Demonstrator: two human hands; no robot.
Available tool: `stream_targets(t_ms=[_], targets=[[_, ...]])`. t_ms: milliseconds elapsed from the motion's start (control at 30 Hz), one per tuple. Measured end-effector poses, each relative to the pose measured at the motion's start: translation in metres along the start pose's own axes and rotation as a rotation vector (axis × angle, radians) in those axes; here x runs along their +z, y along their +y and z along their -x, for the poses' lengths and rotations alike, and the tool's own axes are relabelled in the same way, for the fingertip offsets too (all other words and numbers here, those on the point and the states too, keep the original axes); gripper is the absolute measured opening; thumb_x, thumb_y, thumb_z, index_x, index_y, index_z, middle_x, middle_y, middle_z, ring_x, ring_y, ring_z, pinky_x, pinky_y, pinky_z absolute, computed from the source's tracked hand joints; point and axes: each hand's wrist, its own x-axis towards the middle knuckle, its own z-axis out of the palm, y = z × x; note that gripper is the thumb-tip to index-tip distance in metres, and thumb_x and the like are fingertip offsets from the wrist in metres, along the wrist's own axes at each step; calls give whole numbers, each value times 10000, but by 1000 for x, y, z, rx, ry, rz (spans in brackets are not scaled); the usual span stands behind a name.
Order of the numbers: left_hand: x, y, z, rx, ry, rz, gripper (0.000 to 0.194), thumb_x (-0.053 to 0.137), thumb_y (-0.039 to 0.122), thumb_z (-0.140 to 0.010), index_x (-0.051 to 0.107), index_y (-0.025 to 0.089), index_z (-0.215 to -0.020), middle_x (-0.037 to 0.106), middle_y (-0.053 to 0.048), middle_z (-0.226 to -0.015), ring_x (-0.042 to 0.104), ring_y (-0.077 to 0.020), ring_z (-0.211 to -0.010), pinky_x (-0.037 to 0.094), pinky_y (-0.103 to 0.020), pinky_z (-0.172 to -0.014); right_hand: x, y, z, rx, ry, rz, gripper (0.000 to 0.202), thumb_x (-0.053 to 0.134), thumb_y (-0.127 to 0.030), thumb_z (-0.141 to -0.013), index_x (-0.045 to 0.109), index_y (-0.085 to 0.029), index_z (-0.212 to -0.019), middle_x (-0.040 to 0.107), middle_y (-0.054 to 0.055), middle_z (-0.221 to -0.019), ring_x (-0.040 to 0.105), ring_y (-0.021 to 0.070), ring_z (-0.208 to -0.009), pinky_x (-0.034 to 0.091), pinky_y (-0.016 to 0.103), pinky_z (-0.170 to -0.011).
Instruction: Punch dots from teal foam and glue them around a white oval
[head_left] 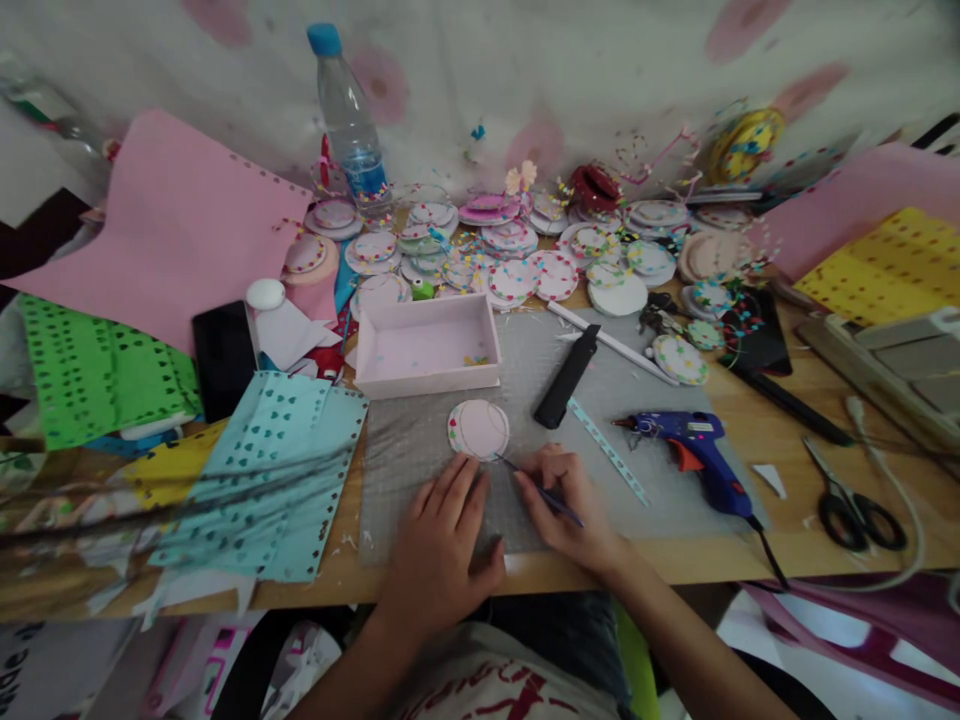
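A round pale disc [483, 430] with a few small coloured pieces along its left rim lies on the grey mat [420, 500]. My left hand [450, 535] rests flat with fingers extended, fingertips at the disc's lower edge. My right hand [566, 500] pinches a thin dark pen-like tool [559, 505], its tip near the disc's lower right edge. Just behind the disc is a pale pink open box [427, 385] with small yellow bits in its right corner. A black cutter [568, 380] and a light blue punched strip [609, 450] lie to the right.
Blue glue gun [701, 445] and scissors [851, 505] lie on the right. Decorated discs [514, 280] crowd the back beside a water bottle [352, 130]. Punched blue sheets [262, 480], a green sheet [105, 370] and a black phone [225, 360] are on the left.
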Motion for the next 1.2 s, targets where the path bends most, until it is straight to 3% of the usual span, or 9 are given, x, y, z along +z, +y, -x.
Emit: stream_targets(t_ms=[133,333,500,733,1200], targets=[[1,0,0,-1,-9,3,505,518,304,-824,509,79,-1276,439,-165,-1418,337,-297,-1342,321,-435,-1032,-1,-1,0,-3,-5,26,275,518,-72,-823,312,-254,-831,512,-9,-741,485,166,-675,410,351,-682],[0,1,0,-2,-7,2,512,522,298,-821,504,81,-1284,443,-162,-1416,344,-296,-1336,318,-436,-1030,-1,-1,0,96,149,-105,262,538,-92,-819,332,-253,-832,491,-18,-720,485,158,-650,406,318,-648],[-1,1,0,-5,-5,1,517,527,298,-814,508,79,-1281,452,-161,-1409,351,-297,-1331,320,-436,-1029,0,1,0,43,43,-87,291,544,-36,-796,351,-252,-821,522,-13,-746,498,155,-685,414,307,-660],[0,1,-1,-3,-3,0,513,527,292,-809,512,79,-1276,454,-166,-1405,361,-306,-1323,329,-445,-1028,0,1,0,15,67,-1,273,528,-61,-817,336,-255,-818,520,-6,-743,499,168,-691,419,340,-668],[-3,3,2,-12,22,26,526,542,280,-795,504,97,-1287,462,-154,-1401,373,-307,-1317,365,-462,-1029,2,1,2,38,19,-83,260,530,-91,-813,340,-269,-824,504,2,-739,488,195,-667,423,372,-640]])
